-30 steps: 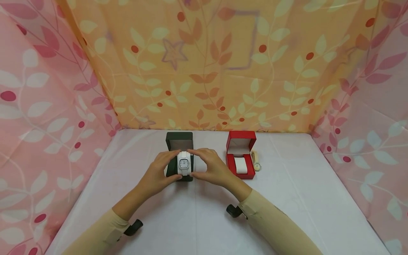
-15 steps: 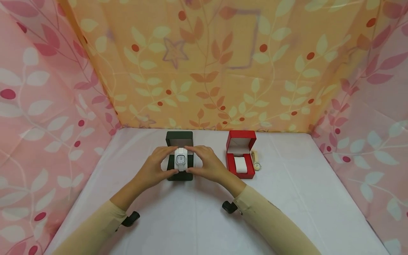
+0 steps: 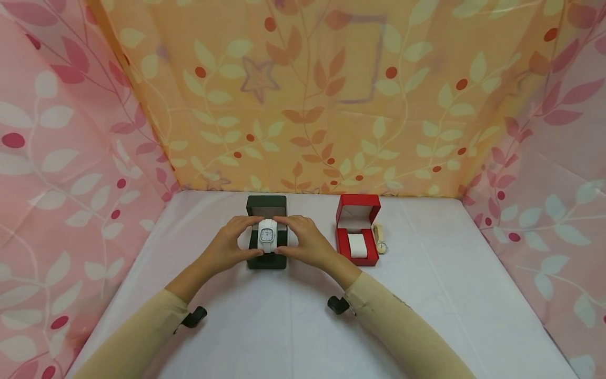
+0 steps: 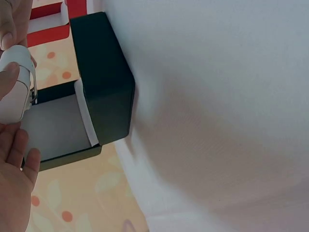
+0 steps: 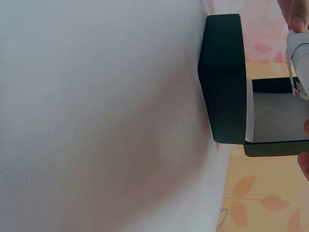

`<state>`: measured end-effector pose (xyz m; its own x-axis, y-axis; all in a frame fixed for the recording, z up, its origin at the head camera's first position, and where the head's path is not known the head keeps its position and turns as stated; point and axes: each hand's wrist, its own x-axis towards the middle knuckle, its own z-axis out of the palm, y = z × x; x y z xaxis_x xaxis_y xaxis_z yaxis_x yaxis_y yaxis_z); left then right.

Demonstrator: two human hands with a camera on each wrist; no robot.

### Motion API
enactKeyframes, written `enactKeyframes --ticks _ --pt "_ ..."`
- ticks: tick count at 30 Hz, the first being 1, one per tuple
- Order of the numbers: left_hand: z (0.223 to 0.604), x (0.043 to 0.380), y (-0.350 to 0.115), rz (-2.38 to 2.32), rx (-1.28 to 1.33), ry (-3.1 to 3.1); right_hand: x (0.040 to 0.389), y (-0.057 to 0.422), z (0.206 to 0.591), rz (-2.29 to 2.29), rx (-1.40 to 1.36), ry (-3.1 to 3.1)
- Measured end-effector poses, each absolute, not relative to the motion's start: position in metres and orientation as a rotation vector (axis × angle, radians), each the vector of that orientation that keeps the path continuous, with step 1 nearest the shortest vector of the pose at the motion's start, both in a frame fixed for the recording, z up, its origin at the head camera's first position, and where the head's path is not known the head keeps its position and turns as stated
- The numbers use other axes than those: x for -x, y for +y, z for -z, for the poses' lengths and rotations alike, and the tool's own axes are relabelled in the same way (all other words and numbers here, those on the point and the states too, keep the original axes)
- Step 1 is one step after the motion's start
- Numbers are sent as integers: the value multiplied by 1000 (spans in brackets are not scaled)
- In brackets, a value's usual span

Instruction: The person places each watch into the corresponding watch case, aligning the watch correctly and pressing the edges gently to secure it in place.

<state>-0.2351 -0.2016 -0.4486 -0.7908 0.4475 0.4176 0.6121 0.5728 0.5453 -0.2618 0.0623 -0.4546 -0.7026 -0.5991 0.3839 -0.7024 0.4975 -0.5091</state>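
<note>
Both hands hold a white watch (image 3: 267,235) on a white watch cushion (image 4: 14,96) over an open dark green box (image 3: 267,262). My left hand (image 3: 230,246) grips it from the left side, thumb at the near end and fingers at the far end. From the right side my right hand (image 3: 305,240) grips it the same way. The watch face is turned up toward the head camera. In the left wrist view the cushion is raised above the green box's base, and the strap's buckle hangs at its lower side. Part of the box is hidden behind the hands.
To the right stands an open red box (image 3: 365,261) with a white cushion (image 3: 357,246) in it. A second watch (image 3: 381,240) with a pale yellow strap lies against its right side. White cloth covers the table (image 3: 303,337); patterned curtains (image 3: 303,131) enclose it.
The hands have moved the watch and its cushion slightly left and toward the back, mostly in the first half second. Both boxes and the second watch stay where they were.
</note>
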Motion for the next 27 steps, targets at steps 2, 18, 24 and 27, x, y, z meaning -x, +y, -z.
enactKeyframes --ticks 2,18,24,27 --pt "450 238 -203 1031 875 -2582 263 61 455 -982 -1122 -2587" --pt "465 249 -208 1144 773 -2697 270 52 466 -1007 -1036 -2717" --pt "472 253 -209 1112 740 -2739 271 50 470 -1014 -1012 -2749" --pt "475 255 -208 1096 752 -2744 272 49 471 -1011 -1007 -2760"
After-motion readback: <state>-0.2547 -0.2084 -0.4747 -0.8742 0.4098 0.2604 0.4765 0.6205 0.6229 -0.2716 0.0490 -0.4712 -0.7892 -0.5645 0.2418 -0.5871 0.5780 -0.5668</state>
